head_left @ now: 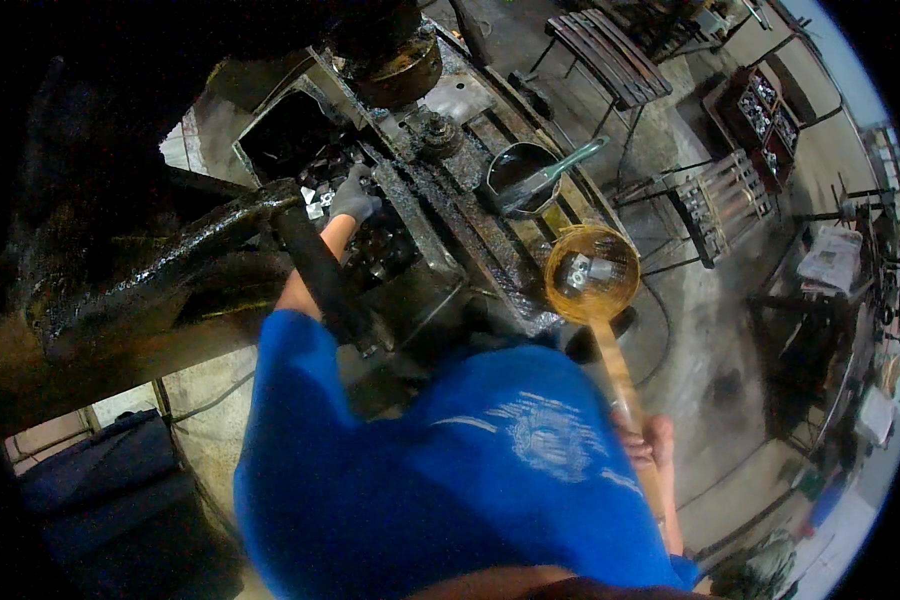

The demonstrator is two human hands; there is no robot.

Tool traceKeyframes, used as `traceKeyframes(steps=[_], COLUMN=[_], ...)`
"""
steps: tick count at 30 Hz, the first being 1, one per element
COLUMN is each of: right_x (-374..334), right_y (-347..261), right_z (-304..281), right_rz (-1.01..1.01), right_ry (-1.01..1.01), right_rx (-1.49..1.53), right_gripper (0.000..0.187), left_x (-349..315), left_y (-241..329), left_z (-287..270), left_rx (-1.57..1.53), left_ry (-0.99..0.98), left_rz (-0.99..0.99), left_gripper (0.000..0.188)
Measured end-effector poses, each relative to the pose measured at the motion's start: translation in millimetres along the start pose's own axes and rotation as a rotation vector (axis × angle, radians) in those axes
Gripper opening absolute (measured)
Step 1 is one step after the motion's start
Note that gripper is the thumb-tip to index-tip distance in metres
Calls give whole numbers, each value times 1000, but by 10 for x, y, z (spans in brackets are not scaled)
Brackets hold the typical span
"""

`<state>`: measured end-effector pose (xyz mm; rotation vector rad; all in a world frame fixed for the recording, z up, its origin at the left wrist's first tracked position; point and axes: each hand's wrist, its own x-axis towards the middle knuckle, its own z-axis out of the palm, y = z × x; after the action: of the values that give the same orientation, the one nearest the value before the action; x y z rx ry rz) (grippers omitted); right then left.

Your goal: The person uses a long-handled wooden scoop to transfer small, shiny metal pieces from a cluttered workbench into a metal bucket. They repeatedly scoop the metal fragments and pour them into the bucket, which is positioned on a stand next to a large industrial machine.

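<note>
Some silvery pieces (pixel 598 269) in yellow strainer (pixel 625 288)

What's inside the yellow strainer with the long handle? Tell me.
A few silvery metal pieces lie inside the yellow strainer. The bottom directly beneath them is covered and can't be seen.

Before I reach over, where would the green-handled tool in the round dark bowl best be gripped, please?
I'd grip the green-handled tool by the outer end of its handle, coming from the right: it lies slantwise across the round dark bowl, and that end juts past the rim.
</note>
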<state>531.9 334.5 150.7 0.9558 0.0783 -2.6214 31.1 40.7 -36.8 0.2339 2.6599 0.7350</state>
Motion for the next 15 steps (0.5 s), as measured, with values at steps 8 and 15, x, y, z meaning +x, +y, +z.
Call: traceKeyframes(steps=[8, 15], right_x=[-1, 10], right_y=[-63, -171], right_z=[6, -36], right_rz=[78, 150], right_ry=[18, -81], right_rx=[-3, 9], right_gripper=[58, 56], left_x=[129, -66], left_y=[-209, -36], left_z=[165, 29], left_rx=[8, -44], left_ry=[228, 258], left_rz=[-70, -49], left_gripper=[50, 45])
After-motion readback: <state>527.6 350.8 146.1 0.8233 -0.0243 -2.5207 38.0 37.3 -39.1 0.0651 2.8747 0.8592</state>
